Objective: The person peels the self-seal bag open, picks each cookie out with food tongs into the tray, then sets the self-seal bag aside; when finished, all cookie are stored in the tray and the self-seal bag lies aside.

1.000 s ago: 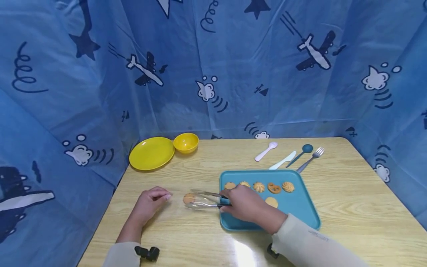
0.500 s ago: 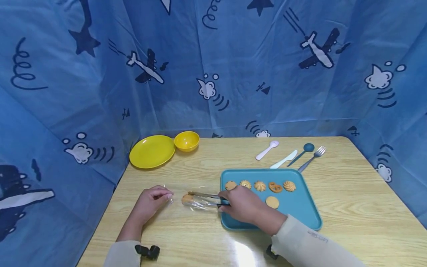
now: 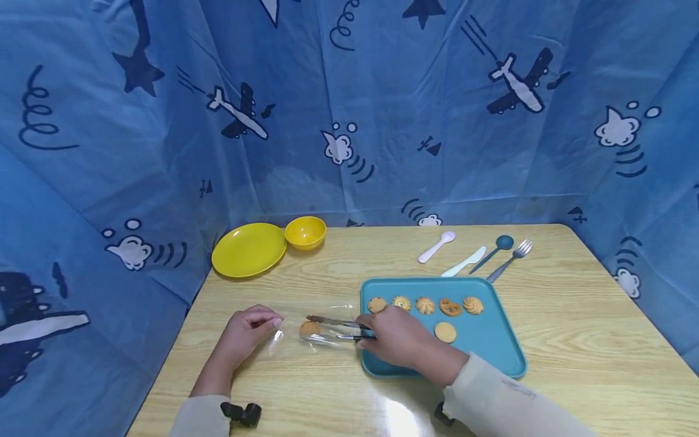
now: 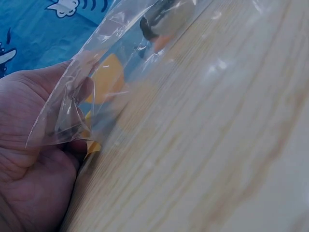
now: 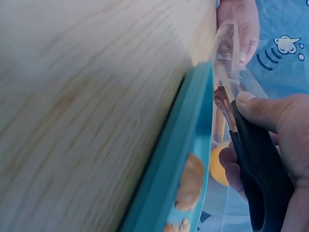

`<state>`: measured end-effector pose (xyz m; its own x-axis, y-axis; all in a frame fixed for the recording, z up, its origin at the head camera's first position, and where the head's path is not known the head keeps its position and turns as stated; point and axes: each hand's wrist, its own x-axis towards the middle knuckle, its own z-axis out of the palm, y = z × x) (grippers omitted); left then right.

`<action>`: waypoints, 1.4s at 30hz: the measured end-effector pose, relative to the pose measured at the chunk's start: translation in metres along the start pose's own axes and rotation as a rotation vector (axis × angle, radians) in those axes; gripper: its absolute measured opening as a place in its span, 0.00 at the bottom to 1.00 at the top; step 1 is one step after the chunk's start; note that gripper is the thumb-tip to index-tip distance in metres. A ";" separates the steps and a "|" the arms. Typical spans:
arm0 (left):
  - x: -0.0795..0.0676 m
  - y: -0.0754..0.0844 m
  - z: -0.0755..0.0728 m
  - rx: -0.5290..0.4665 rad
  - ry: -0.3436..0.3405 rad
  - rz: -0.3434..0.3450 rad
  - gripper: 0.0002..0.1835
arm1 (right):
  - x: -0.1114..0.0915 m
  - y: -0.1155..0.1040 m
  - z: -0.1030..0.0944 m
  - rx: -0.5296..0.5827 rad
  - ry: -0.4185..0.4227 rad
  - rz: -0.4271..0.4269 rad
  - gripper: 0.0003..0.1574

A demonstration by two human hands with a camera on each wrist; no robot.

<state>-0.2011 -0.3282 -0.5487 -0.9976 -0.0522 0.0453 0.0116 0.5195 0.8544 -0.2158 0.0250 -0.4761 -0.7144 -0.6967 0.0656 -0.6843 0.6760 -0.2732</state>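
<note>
In the head view, my left hand (image 3: 248,331) pinches the end of a clear plastic bag (image 3: 333,309) between thumb and fingers. The left wrist view shows the bag (image 4: 72,113) rising from those fingertips. My right hand (image 3: 398,334) grips black-handled metal tongs (image 3: 338,321) that point left and appear to reach inside the bag. A round speckled cookie (image 3: 309,329) is at the tongs' tips, seen through the film; whether they still clasp it I cannot tell. In the right wrist view, thumb and fingers wrap the tongs' black handle (image 5: 256,154).
Under my right hand lies a teal tray (image 3: 491,352) with several cookies (image 3: 425,304) in a row and a plain round one (image 3: 445,332) below. Behind it are spoons, a knife (image 3: 463,262) and a fork (image 3: 510,260). A yellow plate (image 3: 248,250) and bowl (image 3: 305,233) stand back left.
The tongs' two arms and the cookie have shifted slightly within the bag. The upper arm has turned a little, and the bag's film shows more glare. Both hands stay nearly in place.
</note>
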 end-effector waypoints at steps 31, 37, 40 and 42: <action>-0.002 -0.001 -0.004 0.015 -0.016 -0.040 0.07 | -0.178 0.121 -0.070 0.015 0.158 0.300 0.25; -0.001 0.000 -0.002 0.022 -0.025 -0.031 0.09 | -0.218 0.140 -0.071 -0.008 0.186 0.361 0.24; 0.000 0.000 0.000 0.033 -0.024 -0.035 0.10 | -0.231 0.145 -0.071 -0.028 0.207 0.369 0.24; 0.000 -0.001 0.001 0.050 -0.020 -0.042 0.12 | -0.236 0.148 -0.069 -0.037 0.218 0.366 0.24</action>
<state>-0.2013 -0.3277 -0.5498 -0.9983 -0.0583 -0.0003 -0.0329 0.5592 0.8284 -0.1585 0.3058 -0.4653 -0.9227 -0.3446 0.1727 -0.3816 0.8802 -0.2821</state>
